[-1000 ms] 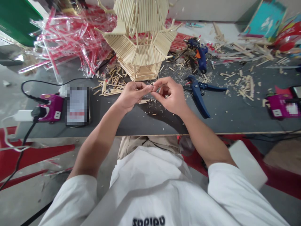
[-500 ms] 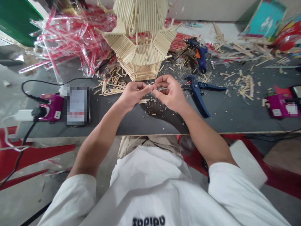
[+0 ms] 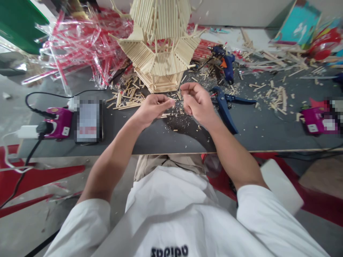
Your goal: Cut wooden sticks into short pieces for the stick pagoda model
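Note:
My left hand point(image 3: 154, 109) is closed in a pinch over the table, thumb against forefinger. A tiny pale bit shows at its fingertips, too small to name. To its right, my right hand point(image 3: 197, 104) has thumb and forefinger drawn together and the other fingers loosely bent; whatever is between them is hidden. A gap separates the two hands. Just beyond them stands a tiered model building point(image 3: 163, 62) made of thin wooden sticks. Blue-handled cutters point(image 3: 225, 110) lie right of my right hand. Short cut sticks point(image 3: 128, 104) are scattered left of the model's base.
A blue glue gun point(image 3: 228, 67) lies behind the cutters. Red and clear plastic wrappers point(image 3: 88, 46) heap at the back left. A phone point(image 3: 88, 121) and a purple power socket point(image 3: 60, 123) with cables sit on the left. Another purple socket point(image 3: 318, 119) is at right.
My hands were touching at the fingertips and are now apart. The right hand has drawn away to the right, while the left stays almost in place.

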`<state>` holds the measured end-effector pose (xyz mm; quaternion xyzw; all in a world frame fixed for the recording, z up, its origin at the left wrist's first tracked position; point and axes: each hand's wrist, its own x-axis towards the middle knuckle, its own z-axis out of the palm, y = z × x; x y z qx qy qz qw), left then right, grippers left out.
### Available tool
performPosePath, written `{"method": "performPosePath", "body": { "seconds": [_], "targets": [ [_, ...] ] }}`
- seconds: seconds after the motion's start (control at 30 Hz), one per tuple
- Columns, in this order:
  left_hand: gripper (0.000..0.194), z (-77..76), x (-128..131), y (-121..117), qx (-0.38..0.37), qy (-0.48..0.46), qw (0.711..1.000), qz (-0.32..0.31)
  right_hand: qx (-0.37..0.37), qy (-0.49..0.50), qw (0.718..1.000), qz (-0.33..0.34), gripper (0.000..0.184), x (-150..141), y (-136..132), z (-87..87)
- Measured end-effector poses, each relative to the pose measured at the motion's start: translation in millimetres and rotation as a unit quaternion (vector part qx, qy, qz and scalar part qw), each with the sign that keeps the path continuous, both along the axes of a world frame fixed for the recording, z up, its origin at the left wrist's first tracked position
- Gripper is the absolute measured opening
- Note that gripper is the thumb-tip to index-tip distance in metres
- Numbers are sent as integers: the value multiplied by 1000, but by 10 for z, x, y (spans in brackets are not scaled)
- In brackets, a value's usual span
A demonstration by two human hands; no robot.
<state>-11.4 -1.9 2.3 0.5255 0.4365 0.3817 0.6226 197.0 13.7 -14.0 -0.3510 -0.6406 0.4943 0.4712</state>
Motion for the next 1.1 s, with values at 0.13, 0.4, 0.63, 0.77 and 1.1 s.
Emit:
{"method": "performPosePath", "body": {
  "seconds": [0.13,0.4,0.63,0.77,1.1],
  "targets": [
    [48,115,-45,23,-80,-75,994,18,107,-142,984,3,25,-7,-26,-28],
    [55,245,-84,50,-140,-95,980,108,216,-321,918,93,15,-62,-65,-104],
    [42,207,-91,87,-215,-146,956,136,220,-324,914,110,14,-125,-105,-136],
    [22,160,-89,73,-172,-157,965,125,189,-337,917,96,13,-160,-110,-131],
    [7,105,-85,77,-128,-122,975,132,167,-290,938,94,12,-155,-73,-101]
  ]
}}
